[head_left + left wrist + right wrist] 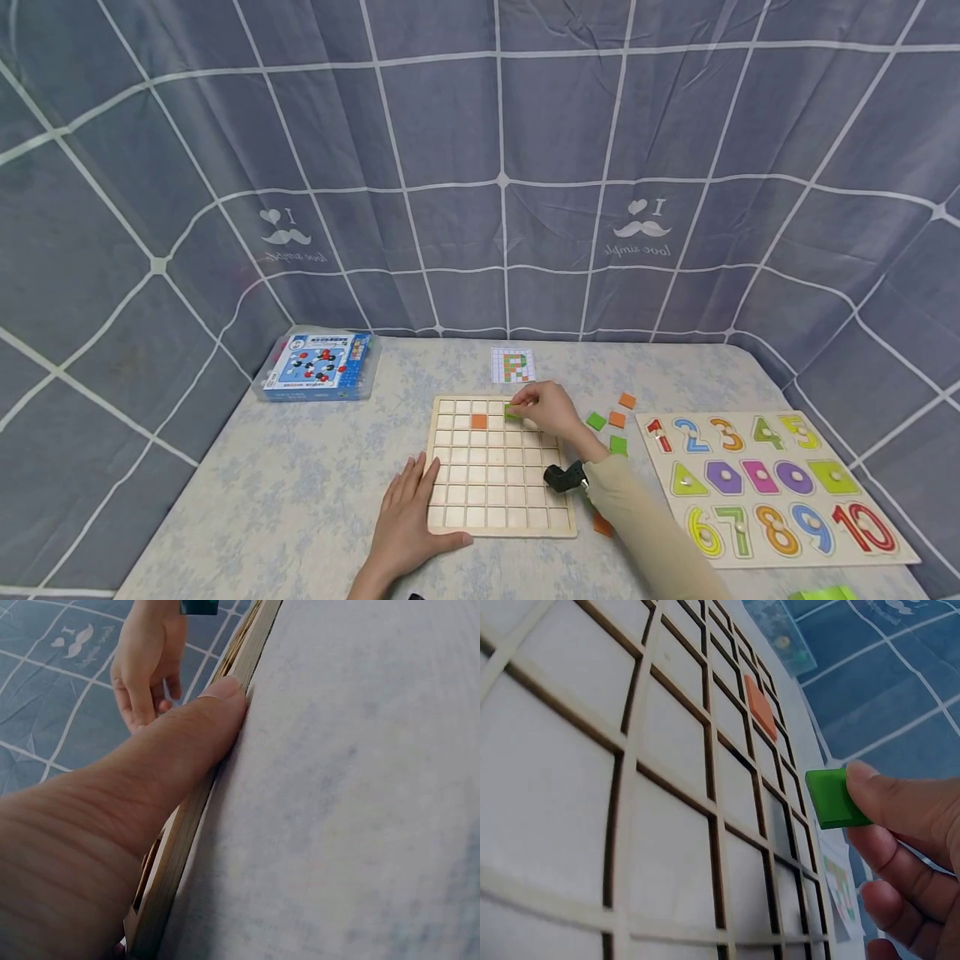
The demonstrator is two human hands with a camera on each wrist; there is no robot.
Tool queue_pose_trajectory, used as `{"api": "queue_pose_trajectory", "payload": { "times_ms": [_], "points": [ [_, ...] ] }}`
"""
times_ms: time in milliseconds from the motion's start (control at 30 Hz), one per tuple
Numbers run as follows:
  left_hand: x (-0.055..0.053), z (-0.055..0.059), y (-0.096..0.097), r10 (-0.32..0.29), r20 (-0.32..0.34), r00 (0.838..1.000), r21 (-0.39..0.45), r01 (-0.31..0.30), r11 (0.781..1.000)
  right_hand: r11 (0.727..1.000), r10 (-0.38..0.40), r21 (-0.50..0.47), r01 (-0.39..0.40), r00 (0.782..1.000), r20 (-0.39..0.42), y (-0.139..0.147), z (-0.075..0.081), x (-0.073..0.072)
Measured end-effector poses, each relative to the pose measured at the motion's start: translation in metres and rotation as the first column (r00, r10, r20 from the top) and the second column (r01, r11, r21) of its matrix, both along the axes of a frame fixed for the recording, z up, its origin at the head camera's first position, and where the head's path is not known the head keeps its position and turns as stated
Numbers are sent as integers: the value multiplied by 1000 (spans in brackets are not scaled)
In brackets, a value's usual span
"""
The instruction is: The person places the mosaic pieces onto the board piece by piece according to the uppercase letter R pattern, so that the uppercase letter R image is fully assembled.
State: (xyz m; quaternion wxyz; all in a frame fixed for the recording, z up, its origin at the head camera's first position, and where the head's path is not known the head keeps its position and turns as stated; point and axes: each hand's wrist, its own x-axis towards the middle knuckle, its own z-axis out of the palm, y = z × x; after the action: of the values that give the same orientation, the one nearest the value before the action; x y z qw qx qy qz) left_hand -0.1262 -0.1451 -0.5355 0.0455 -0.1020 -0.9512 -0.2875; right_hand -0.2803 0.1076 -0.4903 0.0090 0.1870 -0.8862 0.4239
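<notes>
A wooden grid board (459, 475) lies on the table with one orange square tile (478, 422) set in a cell near its far side. Above the far rows, my right hand (551, 410) pinches a green square tile (829, 799) between thumb and fingers. In the right wrist view that tile is tilted and clear of the grid. My left hand (405, 517) rests at the board's near left corner, its fingers straight along the left side. Its thumb (191, 724) presses against the board's near edge in the left wrist view.
A small pattern card (513, 365) lies beyond the board. Loose green tiles (596, 421) and orange tiles (627, 401) are scattered to its right. Farther right lies a number-and-shape puzzle board (720, 483). A plastic box (318, 367) stands at back left.
</notes>
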Motion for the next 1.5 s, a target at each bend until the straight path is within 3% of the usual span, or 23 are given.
{"api": "queue_pose_trajectory", "payload": {
  "times_ms": [433, 900, 1200, 1500],
  "points": [
    [0, -1, -1, -3, -1, 1000, -4, 3, 1000, 993, 86, 78, -85, 996, -3, -17, -6, 1],
    [0, -1, -2, -9, -6, 1000, -6, 9, 1000, 981, 83, 177, -76, 996, -31, -21, -8, -1],
    [0, -1, -1, -3, 14, 1000, -4, 3, 1000, 963, 91, 263, -52, 986, -137, -22, -10, 0],
    [0, 0, -1, -9, 21, 1000, 1, 9, 1000, 959, 86, 282, -40, 984, -155, -20, -11, -1]
  ]
}}
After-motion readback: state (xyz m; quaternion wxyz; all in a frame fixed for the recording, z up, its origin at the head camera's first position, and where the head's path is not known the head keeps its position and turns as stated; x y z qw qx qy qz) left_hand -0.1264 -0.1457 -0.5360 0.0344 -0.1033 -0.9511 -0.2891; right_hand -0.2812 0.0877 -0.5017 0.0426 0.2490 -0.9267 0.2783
